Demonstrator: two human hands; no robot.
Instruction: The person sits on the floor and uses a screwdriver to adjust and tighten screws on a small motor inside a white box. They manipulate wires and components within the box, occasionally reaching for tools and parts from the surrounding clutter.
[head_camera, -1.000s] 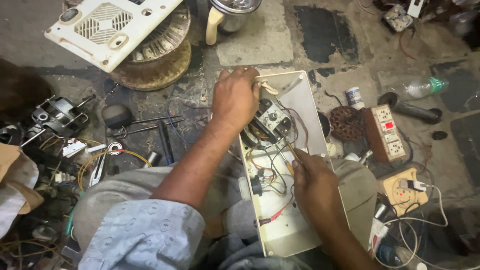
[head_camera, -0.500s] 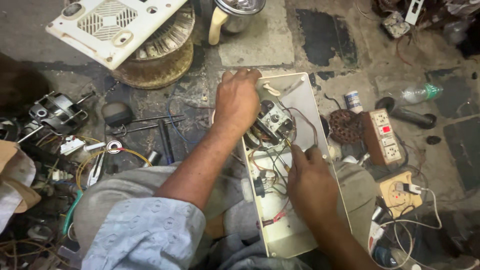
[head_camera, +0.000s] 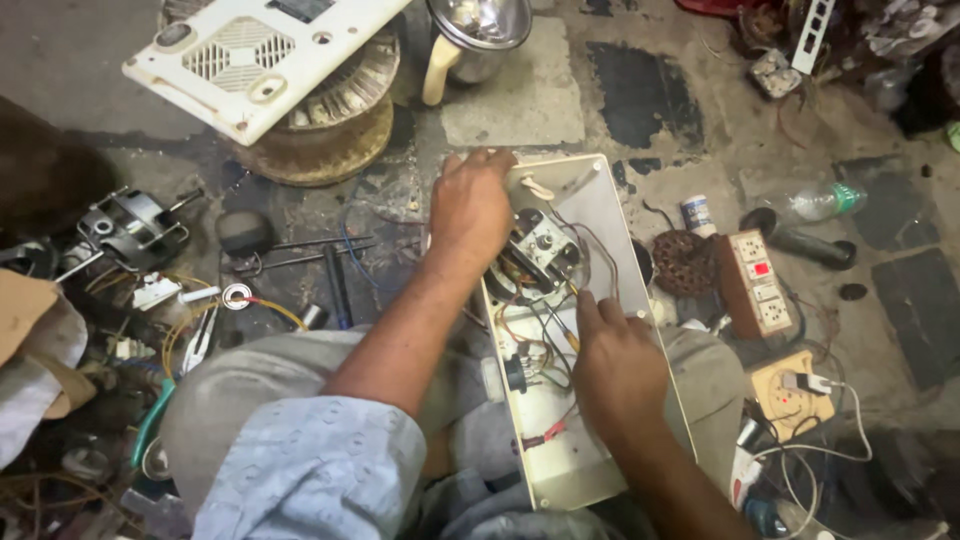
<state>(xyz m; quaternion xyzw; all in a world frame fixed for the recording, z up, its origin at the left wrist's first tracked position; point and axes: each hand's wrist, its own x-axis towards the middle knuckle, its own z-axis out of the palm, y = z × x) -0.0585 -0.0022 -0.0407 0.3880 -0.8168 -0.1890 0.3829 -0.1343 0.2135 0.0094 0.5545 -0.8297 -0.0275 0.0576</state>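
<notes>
Risky: left hand (head_camera: 472, 205) grips the open cream appliance casing's (head_camera: 610, 200) rim while right hand (head_camera: 618, 368), curled on a yellow-handled tool (head_camera: 570, 338), could snag loose wires (head_camera: 545, 345).

I have a long cream plastic casing (head_camera: 590, 440) lying open across my lap, its hollow side up and its far end toward the floor ahead. Inside, near that far end, sits a round transformer (head_camera: 540, 255) with copper windings and a metal frame. Thin black, red and yellow wires (head_camera: 535, 345) trail from it down the casing's middle.
</notes>
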